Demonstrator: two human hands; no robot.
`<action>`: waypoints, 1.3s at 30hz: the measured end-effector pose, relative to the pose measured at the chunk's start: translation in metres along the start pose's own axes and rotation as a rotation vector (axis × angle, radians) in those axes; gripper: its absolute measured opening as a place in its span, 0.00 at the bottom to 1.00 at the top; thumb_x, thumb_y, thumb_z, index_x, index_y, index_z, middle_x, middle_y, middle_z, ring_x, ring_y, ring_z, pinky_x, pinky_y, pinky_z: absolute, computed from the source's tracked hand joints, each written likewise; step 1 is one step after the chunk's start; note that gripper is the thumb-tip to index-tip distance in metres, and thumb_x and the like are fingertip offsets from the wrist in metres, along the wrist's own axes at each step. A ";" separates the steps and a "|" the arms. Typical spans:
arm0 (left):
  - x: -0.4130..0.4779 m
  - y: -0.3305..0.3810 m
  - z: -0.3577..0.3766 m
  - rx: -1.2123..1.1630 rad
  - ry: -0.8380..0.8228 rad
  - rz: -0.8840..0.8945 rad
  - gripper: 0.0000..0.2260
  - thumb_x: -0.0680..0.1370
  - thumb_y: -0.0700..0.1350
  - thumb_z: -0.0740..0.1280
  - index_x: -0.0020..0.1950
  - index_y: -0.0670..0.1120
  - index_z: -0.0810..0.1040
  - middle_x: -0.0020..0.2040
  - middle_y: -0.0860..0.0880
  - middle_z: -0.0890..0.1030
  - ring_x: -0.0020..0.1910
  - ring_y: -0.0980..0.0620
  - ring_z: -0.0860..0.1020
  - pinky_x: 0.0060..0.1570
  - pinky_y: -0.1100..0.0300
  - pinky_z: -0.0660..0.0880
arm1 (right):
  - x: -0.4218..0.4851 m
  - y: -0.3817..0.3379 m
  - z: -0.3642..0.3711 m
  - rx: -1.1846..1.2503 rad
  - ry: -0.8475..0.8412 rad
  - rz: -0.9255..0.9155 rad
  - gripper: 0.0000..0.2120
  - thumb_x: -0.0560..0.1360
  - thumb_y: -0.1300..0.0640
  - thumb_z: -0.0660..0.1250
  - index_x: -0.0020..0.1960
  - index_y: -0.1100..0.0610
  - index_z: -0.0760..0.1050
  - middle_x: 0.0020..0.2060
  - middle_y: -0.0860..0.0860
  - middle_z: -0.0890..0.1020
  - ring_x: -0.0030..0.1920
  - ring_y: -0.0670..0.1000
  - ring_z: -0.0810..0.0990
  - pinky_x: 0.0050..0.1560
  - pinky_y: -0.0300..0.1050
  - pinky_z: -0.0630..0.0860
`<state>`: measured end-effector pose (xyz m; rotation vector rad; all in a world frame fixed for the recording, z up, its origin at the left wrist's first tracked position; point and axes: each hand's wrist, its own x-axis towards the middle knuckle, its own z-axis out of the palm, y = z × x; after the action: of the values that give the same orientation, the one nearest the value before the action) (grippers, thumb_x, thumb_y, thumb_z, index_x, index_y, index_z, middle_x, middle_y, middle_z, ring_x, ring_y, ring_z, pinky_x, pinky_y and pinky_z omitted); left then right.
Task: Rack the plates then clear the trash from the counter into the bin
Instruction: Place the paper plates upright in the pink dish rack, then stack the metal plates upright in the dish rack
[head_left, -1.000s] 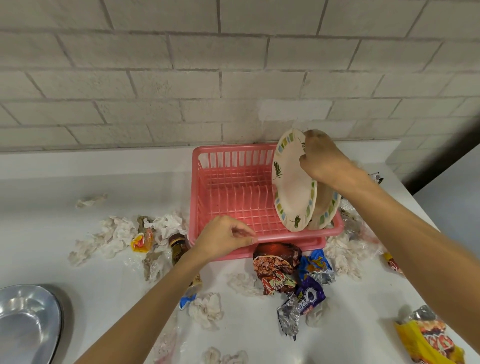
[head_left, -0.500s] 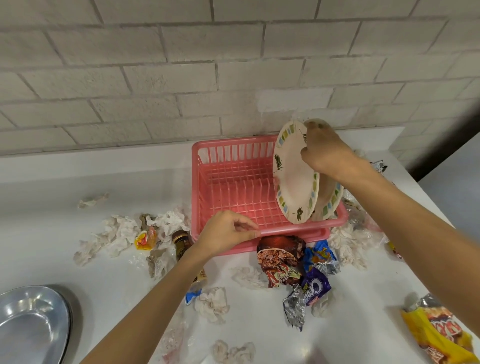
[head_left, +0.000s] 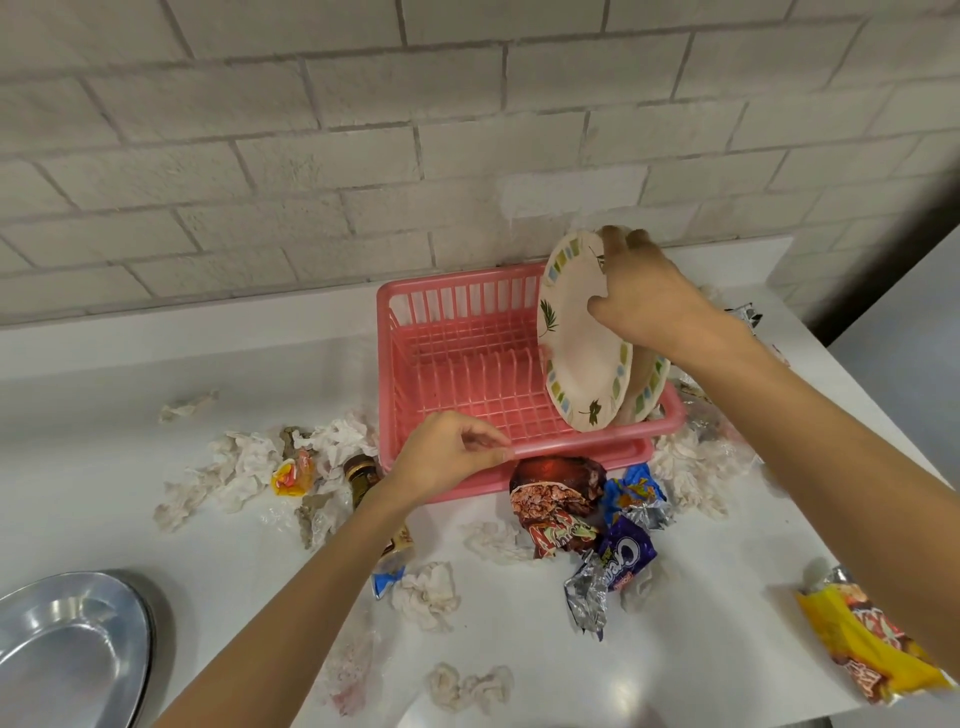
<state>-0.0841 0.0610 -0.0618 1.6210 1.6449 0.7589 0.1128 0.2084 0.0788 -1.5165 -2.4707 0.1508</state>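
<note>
We see crumpled tissues (head_left: 244, 462) and snack wrappers (head_left: 561, 504) crowding the pink rack (head_left: 457, 364) — a small bottle (head_left: 363, 478) half hidden by the left forearm. White tabletop (head_left: 104, 374), pale brick wall (head_left: 363, 156). Right hand (head_left: 649, 301) grips the front plate (head_left: 576, 353) upright at the rack's right end, second plate (head_left: 649, 389) just behind. Left hand (head_left: 447, 457) curls on the front rim. Steel tray (head_left: 67, 649) cut off lower left.

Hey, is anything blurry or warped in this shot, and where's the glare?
Head view: the right hand at the plate is motion-blurred; the wide lens bows the brick wall lines; glare sits on the steel tray.
</note>
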 end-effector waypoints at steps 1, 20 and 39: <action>-0.001 0.001 0.000 0.000 0.011 0.006 0.09 0.70 0.57 0.75 0.47 0.57 0.86 0.43 0.61 0.85 0.44 0.64 0.82 0.52 0.54 0.80 | -0.004 0.000 -0.003 -0.019 0.002 -0.002 0.26 0.73 0.61 0.67 0.68 0.65 0.64 0.61 0.64 0.69 0.54 0.64 0.75 0.46 0.45 0.70; -0.162 -0.006 -0.008 0.058 0.591 -0.007 0.05 0.76 0.42 0.71 0.47 0.50 0.85 0.43 0.60 0.84 0.43 0.60 0.81 0.45 0.60 0.78 | -0.138 -0.116 0.096 0.498 -0.297 -0.474 0.06 0.74 0.60 0.68 0.51 0.53 0.78 0.47 0.47 0.75 0.44 0.46 0.75 0.47 0.44 0.75; -0.421 -0.158 -0.056 -0.249 1.479 -1.114 0.19 0.73 0.59 0.71 0.40 0.47 0.67 0.35 0.50 0.71 0.34 0.50 0.69 0.35 0.55 0.68 | -0.212 -0.268 0.176 0.752 -0.675 -0.614 0.06 0.75 0.58 0.68 0.47 0.47 0.77 0.46 0.42 0.77 0.42 0.41 0.78 0.41 0.28 0.72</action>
<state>-0.2324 -0.3629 -0.1249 -0.4863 2.7056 1.4768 -0.0716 -0.0959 -0.0660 -0.3937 -2.6877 1.4595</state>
